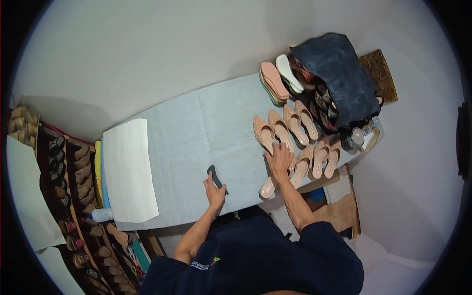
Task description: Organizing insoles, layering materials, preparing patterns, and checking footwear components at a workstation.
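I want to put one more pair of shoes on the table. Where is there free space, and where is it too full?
Free: the grey table top between the white sheet and the rows of beige shoes, above the left hand and its dark tool. Crowded: the right end, where the right hand rests on the shoes, beside stacked soles and a dark cloth.

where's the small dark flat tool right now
In the head view, the small dark flat tool is in the left hand, on the grey table cover, left of the right hand on the beige slip-on shoes.
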`<action>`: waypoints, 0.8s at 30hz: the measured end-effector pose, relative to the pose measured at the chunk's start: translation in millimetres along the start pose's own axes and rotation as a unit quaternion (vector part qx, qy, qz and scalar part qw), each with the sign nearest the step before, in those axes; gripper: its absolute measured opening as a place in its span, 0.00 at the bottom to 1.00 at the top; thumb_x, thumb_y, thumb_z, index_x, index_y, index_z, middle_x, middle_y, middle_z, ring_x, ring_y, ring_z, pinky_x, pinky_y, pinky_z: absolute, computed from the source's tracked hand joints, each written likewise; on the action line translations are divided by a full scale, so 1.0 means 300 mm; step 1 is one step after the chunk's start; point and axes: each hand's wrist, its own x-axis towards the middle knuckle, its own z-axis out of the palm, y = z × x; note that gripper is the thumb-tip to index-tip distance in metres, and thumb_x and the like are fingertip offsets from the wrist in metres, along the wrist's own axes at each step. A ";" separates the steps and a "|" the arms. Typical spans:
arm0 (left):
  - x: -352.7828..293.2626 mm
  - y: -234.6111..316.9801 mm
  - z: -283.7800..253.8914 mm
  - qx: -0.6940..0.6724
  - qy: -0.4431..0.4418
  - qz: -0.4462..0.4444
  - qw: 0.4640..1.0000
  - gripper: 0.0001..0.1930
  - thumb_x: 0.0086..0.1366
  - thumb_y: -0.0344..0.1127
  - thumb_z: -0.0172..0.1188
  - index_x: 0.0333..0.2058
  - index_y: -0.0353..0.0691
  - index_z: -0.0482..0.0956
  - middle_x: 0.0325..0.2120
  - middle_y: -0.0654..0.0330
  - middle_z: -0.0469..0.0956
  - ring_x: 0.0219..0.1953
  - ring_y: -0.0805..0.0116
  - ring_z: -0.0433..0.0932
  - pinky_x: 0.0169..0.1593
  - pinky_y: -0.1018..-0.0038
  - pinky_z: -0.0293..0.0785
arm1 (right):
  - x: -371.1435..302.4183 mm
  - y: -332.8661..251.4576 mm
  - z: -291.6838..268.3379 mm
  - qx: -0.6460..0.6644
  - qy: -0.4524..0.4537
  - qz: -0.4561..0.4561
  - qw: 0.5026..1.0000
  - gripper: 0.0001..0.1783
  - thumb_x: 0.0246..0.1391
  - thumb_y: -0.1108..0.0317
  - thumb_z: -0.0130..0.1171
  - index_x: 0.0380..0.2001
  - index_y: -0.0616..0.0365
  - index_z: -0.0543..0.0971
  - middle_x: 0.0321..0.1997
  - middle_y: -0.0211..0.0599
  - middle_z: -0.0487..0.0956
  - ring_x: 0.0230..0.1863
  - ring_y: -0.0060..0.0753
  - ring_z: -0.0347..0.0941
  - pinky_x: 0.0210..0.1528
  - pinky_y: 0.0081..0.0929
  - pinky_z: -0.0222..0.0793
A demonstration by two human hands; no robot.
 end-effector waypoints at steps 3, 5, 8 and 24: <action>-0.005 0.008 -0.004 -0.067 -0.036 -0.009 0.997 0.46 0.51 0.33 0.71 0.69 0.41 0.60 0.48 0.49 0.67 0.39 0.56 0.73 0.44 0.64 0.74 | -0.003 0.026 -0.015 0.122 0.060 -0.044 0.990 0.16 0.50 0.64 0.69 0.43 0.56 0.82 0.44 0.40 0.75 0.44 0.47 0.73 0.49 0.44 0.65; -0.009 0.046 0.002 -0.097 -0.043 -0.015 0.994 0.46 0.50 0.32 0.71 0.69 0.41 0.61 0.47 0.50 0.69 0.33 0.62 0.71 0.39 0.66 0.73 | -0.033 0.076 0.014 0.272 0.037 -0.073 0.959 0.12 0.51 0.72 0.67 0.40 0.62 0.82 0.46 0.43 0.75 0.45 0.50 0.74 0.49 0.41 0.70; -0.023 0.052 -0.008 -0.148 -0.062 -0.054 0.985 0.48 0.50 0.32 0.74 0.70 0.43 0.60 0.43 0.53 0.73 0.32 0.67 0.71 0.38 0.68 0.74 | -0.090 -0.011 -0.058 0.362 -0.002 -0.040 0.931 0.08 0.52 0.77 0.64 0.38 0.64 0.82 0.46 0.42 0.76 0.48 0.44 0.75 0.49 0.35 0.75; -0.241 -0.017 -0.218 -0.290 0.024 -0.112 0.950 0.48 0.55 0.27 0.73 0.71 0.43 0.56 0.42 0.59 0.74 0.34 0.76 0.72 0.34 0.79 0.75 | -0.504 -0.445 0.169 0.469 -0.381 0.025 0.797 0.19 0.61 0.57 0.62 0.44 0.64 0.84 0.38 0.38 0.85 0.38 0.27 0.79 0.43 0.27 0.74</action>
